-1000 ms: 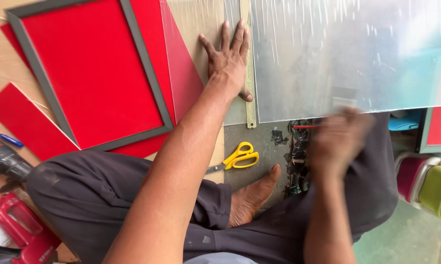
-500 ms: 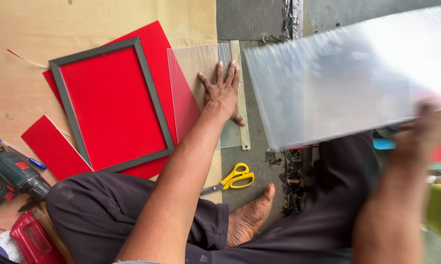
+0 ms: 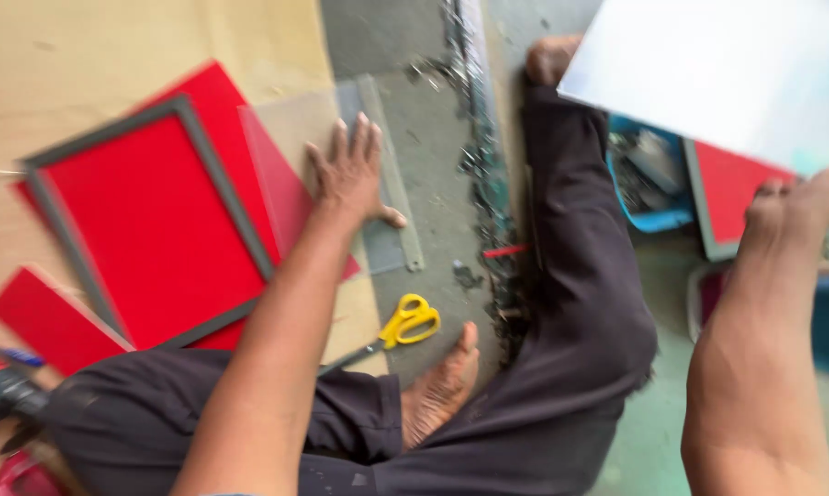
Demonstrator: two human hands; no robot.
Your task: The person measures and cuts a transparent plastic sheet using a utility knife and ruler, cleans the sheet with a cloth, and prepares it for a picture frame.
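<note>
My left hand point(image 3: 352, 174) lies flat, fingers spread, on a small clear glass pane point(image 3: 291, 138) that rests on the floor beside a flat ruler strip point(image 3: 396, 211). The pane overlaps a red board point(image 3: 162, 225) held in a grey picture frame point(image 3: 190, 129). My right hand point(image 3: 795, 207) is raised at the right and grips the lower edge of a large frosted clear sheet point(image 3: 727, 78), which tilts up toward the top right corner. I sit on the floor in dark trousers, with one bare foot point(image 3: 442, 386) between my arms.
Yellow-handled scissors point(image 3: 405, 323) lie near my foot. A red offcut point(image 3: 52, 321) and a power drill point(image 3: 1, 386) are at the left. A second red framed board point(image 3: 731, 188) and a blue tray point(image 3: 649, 184) of bits sit at the right, with glass scraps along the floor seam point(image 3: 488, 165).
My right hand has carried the large clear sheet farther right and upward, away from the small pane. My left hand stays pressed on the small pane. The view has shifted to the right.
</note>
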